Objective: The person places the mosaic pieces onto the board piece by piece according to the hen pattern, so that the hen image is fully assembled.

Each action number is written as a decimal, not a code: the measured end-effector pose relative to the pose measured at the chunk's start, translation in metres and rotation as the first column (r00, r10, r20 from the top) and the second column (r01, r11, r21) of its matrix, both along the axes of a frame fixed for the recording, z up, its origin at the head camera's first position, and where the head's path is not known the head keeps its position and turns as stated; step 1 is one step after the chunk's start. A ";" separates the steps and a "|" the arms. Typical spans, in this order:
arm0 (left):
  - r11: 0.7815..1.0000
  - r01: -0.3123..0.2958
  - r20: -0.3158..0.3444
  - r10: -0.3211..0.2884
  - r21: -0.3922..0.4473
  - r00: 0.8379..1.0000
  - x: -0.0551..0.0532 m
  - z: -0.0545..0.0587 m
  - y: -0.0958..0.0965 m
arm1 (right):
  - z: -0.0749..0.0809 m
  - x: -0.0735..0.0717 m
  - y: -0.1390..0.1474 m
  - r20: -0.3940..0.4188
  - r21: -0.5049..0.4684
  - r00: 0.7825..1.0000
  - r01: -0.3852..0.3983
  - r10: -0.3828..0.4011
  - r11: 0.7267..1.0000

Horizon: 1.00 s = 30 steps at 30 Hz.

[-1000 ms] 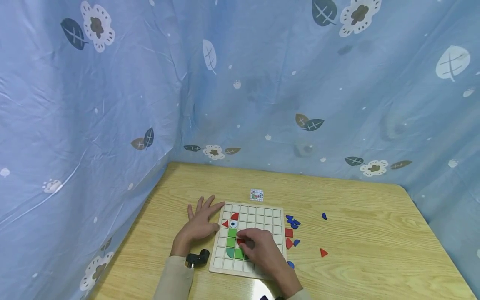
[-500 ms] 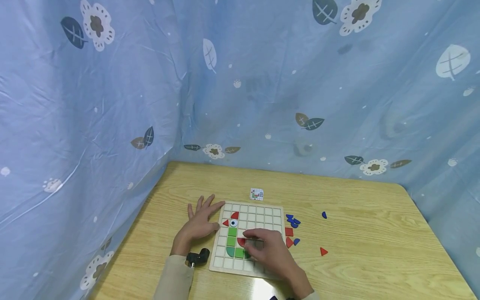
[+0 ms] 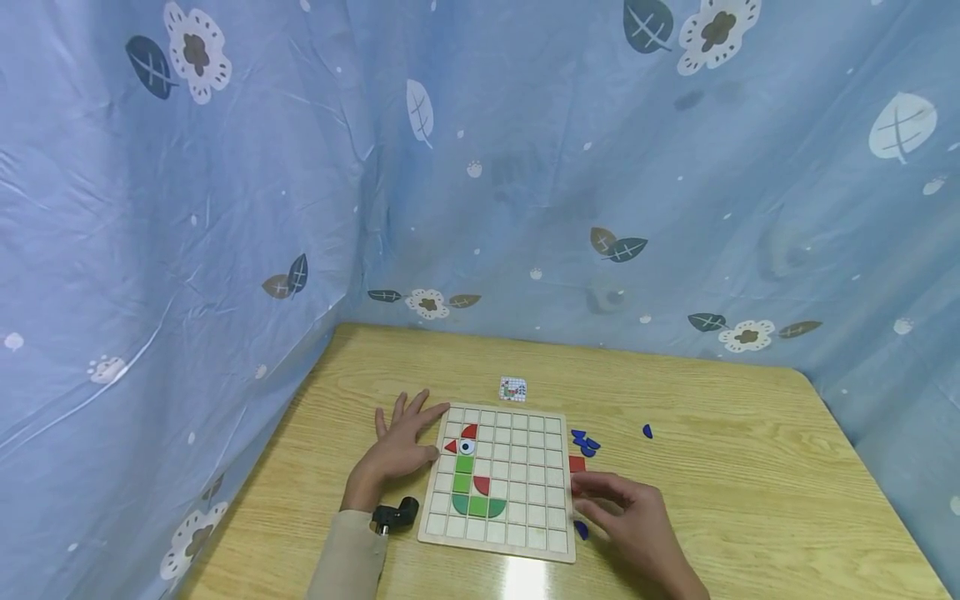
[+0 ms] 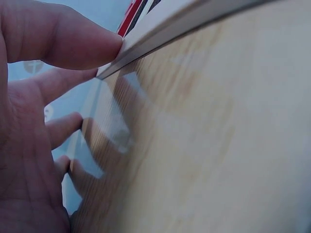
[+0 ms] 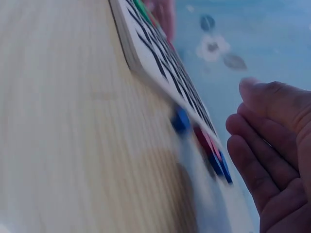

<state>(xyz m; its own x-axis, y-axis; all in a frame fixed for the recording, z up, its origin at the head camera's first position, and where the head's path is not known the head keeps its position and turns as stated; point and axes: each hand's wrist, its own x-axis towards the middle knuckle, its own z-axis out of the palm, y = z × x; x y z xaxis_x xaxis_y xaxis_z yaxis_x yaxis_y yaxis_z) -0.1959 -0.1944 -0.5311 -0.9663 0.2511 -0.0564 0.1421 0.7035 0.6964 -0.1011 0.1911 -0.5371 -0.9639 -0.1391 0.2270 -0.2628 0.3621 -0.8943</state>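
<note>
A pale wooden grid board [image 3: 519,471] lies on the table. Its cells hold green squares [image 3: 462,482], green quarter-round pieces [image 3: 497,507], red quarter-round pieces [image 3: 482,485], a red triangle [image 3: 451,447] and an eye piece [image 3: 467,447]. My left hand [image 3: 397,450] has its fingers spread, thumb and index finger touching the board's left edge. In the left wrist view that thumb [image 4: 82,41] rests against the board's rim [image 4: 160,34]. My right hand [image 3: 630,517] hovers past the board's right edge, fingers loosely bent, nothing visible between them in the right wrist view. It covers some loose pieces.
Right of the board lie a red square [image 3: 577,464], several blue half-round pieces [image 3: 587,444] and one blue piece nearer me [image 3: 581,530]. Another blue piece [image 3: 648,431] lies farther right. A small pattern card [image 3: 513,389] sits behind the board. Blue curtains [image 3: 525,167] surround the table [image 3: 750,467].
My right hand has let go of the red quarter-round piece, left it in its cell, and moved right off the board to the loose pieces. My left hand stays put.
</note>
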 end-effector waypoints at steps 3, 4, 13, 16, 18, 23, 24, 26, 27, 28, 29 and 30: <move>1.000 0.002 -0.001 -0.002 -0.005 1.000 0.000 0.000 -0.001 | 0.001 0.003 0.016 -0.002 0.013 0.998 0.069 -0.069 0.998; 1.000 0.002 0.001 -0.002 -0.007 1.000 0.000 -0.001 -0.001 | 0.001 0.003 0.021 -0.008 0.029 0.995 0.095 -0.095 0.995; 1.000 0.003 -0.003 -0.003 -0.006 1.000 -0.001 -0.004 -0.002 | 0.002 -0.007 0.040 -0.022 0.123 0.991 0.131 -0.130 0.984; 1.000 0.002 -0.003 -0.002 -0.010 1.000 -0.002 -0.005 -0.002 | 0.001 -0.012 0.040 -0.011 0.108 0.995 0.098 -0.098 0.989; 1.000 0.003 -0.002 -0.003 -0.011 1.000 -0.002 -0.006 -0.002 | 0.001 -0.017 0.039 0.004 0.094 0.997 0.076 -0.076 0.993; 1.000 0.006 -0.003 -0.006 -0.008 1.000 -0.002 -0.006 -0.002 | 0.001 -0.031 0.034 0.059 0.134 0.997 0.042 -0.050 0.990; 1.000 0.005 -0.002 -0.006 -0.006 1.000 -0.002 -0.006 -0.002 | 0.002 -0.034 0.033 0.067 0.150 0.997 0.039 -0.049 0.988; 1.000 0.005 -0.002 -0.005 -0.004 1.000 -0.001 -0.005 -0.002 | 0.002 -0.039 0.031 0.085 0.178 0.995 0.032 -0.047 0.984; 1.000 0.004 -0.002 -0.004 -0.001 1.000 -0.001 -0.005 -0.002 | 0.002 -0.041 0.030 0.087 0.194 0.995 0.028 -0.045 0.981; 1.000 0.003 -0.002 -0.003 -0.001 1.000 -0.001 -0.004 -0.002 | 0.002 -0.044 0.028 0.090 0.200 0.995 0.022 -0.040 0.980; 1.000 0.002 -0.001 -0.002 -0.002 1.000 -0.001 -0.004 -0.002 | 0.002 -0.046 0.027 0.089 0.207 0.995 0.016 -0.035 0.978; 1.000 0.001 -0.001 -0.001 -0.002 1.000 -0.001 -0.004 -0.001 | 0.002 -0.048 0.026 0.087 0.214 0.996 0.012 -0.032 0.977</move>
<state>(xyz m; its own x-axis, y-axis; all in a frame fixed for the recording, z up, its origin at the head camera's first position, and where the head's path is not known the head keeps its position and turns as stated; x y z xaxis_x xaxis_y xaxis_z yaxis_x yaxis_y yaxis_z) -0.1967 -0.1958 -0.5351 -0.9661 0.2520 -0.0556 0.1439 0.7049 0.6946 -0.1490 0.2173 -0.5353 -0.9823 -0.1536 0.1074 -0.1754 0.5516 -0.8154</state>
